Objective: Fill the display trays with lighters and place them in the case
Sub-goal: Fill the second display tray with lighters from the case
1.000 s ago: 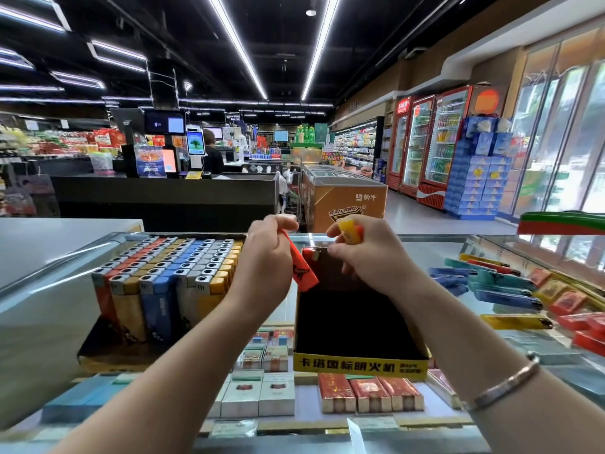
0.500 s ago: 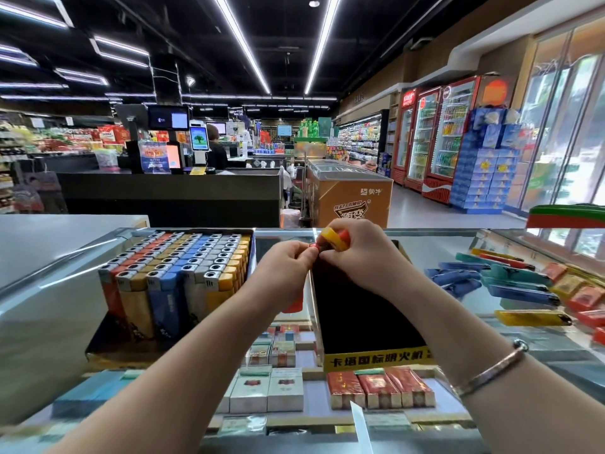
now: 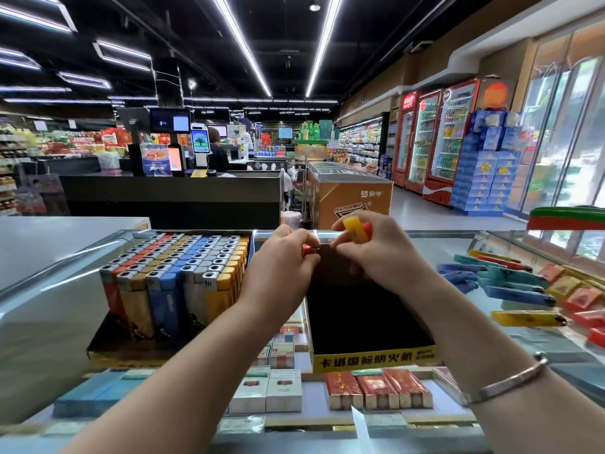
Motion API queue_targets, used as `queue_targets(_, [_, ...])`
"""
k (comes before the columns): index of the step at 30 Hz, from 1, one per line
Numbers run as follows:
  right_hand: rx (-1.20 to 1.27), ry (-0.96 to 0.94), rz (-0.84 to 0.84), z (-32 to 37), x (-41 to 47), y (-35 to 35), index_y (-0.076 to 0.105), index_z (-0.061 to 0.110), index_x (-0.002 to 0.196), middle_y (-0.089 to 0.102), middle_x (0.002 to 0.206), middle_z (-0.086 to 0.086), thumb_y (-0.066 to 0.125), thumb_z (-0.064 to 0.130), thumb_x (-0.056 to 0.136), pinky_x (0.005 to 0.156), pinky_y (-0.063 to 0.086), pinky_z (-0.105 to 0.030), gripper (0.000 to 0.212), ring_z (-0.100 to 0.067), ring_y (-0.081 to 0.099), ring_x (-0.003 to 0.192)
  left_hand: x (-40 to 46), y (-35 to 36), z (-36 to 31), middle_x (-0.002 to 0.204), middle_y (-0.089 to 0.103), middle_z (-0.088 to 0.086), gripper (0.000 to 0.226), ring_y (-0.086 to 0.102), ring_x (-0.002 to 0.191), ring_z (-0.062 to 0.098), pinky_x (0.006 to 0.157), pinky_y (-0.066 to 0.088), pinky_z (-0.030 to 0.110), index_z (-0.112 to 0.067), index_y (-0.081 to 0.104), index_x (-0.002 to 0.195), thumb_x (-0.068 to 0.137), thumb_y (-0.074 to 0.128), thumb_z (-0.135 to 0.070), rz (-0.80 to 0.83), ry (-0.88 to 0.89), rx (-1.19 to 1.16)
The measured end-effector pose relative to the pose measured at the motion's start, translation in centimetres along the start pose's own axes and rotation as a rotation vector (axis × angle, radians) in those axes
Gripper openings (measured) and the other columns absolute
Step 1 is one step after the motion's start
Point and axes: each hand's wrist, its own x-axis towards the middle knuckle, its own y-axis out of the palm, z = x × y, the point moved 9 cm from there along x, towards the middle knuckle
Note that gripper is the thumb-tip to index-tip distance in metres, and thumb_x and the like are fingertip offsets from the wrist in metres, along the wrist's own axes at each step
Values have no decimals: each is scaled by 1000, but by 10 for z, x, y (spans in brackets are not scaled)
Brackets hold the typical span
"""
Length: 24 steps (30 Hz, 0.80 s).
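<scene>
Lighters are being loaded into the empty tray (image 3: 366,322) on the glass counter (image 3: 435,247). The red lighter (image 3: 307,250), tilted in the air a second ago, is now being seated at the tray's far-left corner, pinched by the left hand (image 3: 281,270). A yellow lighter (image 3: 355,228) and another red one are being gripped in the right hand (image 3: 379,257). First slot being filled only; the full tray (image 3: 176,280) is sitting just beside, loose lighters (image 3: 514,290) lying at right.

Black tray (image 3: 360,319) with yellow front band; yellow lighter (image 3: 355,228); red, amber, blue, grey lighter rows (image 3: 183,267)
</scene>
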Motion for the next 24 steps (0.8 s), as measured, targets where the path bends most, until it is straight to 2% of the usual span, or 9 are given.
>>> queue_targets(2, [-247,-16,-170,-1,2,-26,65,17,92,66,82,-4,63,2,78,65,50,-30,21,-15,62,72,0,-1,0,87,47,-8,20,50,78,7,66,47,21,-18,61,109,91,55,-21,-16,6,59])
queue_targets(4, [-401,69,-201,-9,1,-39,67,14,91,66,81,-6,62,4,77,73,50,-36,17,-25,60,80,1,-1,-2,91,48,-6,22,51,79,10,67,50,24,-17,61,111,91,55,-22,-21,7,97])
queue_targets(7, [-393,156,-139,-18,0,-38,64,11,77,64,76,-9,62,4,76,73,48,-38,8,-26,58,77,2,-3,-7,92,49,-6,16,51,74,10,60,48,24,-17,63,103,89,59,-23,-31,20,147])
queue_targets(10, [-412,195,-146,-18,0,-39,65,11,77,63,76,-11,60,3,75,75,51,-41,10,-28,58,77,4,-4,-9,104,55,-3,12,52,75,12,57,46,27,-17,64,95,86,63,-24,-26,36,187])
queue_targets(12, [-440,214,-161,-19,0,-42,65,12,79,63,76,-10,60,4,75,77,51,-43,10,-28,58,78,5,-5,-12,108,57,-4,11,49,75,10,54,39,24,-18,65,92,84,65,-25,-22,63,214])
queue_targets(15, [-511,234,-186,-19,-2,-48,64,14,75,61,73,-8,60,7,76,73,51,-41,8,-27,57,74,4,-6,-18,102,58,-9,9,46,73,6,49,27,16,-20,66,88,83,67,-27,-14,117,255])
queue_targets(20, [-526,266,-184,-20,-3,-51,64,15,75,61,73,-6,60,9,78,72,52,-41,8,-25,57,71,5,-4,-23,92,54,-14,14,51,75,6,55,37,15,-21,65,93,82,67,-30,65,198,242])
queue_targets(24, [-501,261,-172,-21,-3,-51,64,15,73,61,72,-7,61,8,77,72,52,-40,8,-26,57,72,10,9,-15,94,46,-14,22,47,80,5,62,39,18,-23,64,101,84,62,-36,186,158,249])
